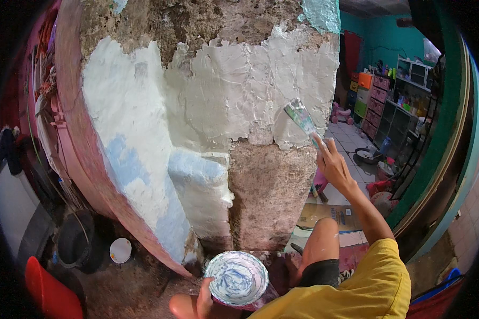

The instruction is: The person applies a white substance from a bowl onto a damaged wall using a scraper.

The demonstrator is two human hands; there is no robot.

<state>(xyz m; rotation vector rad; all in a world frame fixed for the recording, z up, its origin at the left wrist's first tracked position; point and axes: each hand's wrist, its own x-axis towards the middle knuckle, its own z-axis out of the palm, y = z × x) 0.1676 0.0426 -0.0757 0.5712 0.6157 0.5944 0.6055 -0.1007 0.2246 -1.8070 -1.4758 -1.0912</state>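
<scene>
My right hand is raised in front of the wall, its fingers closed round the handle of a putty knife. White paste smears the knife's blade, which lies at the fresh, wet-looking coat of putty on the wall. Under that coat the wall is bare, brown and rough. Low in front of me, my left hand grips the rim of a round tub, its thumb at the edge and the other fingers mostly hidden. Whitish-blue paste coats the inside of the tub.
Left of the wall stand a black bucket, a white round container and a red plastic object. A flattened cardboard piece lies beyond my bent knee. At right, a doorway opens onto a tiled room with drawers and shelves.
</scene>
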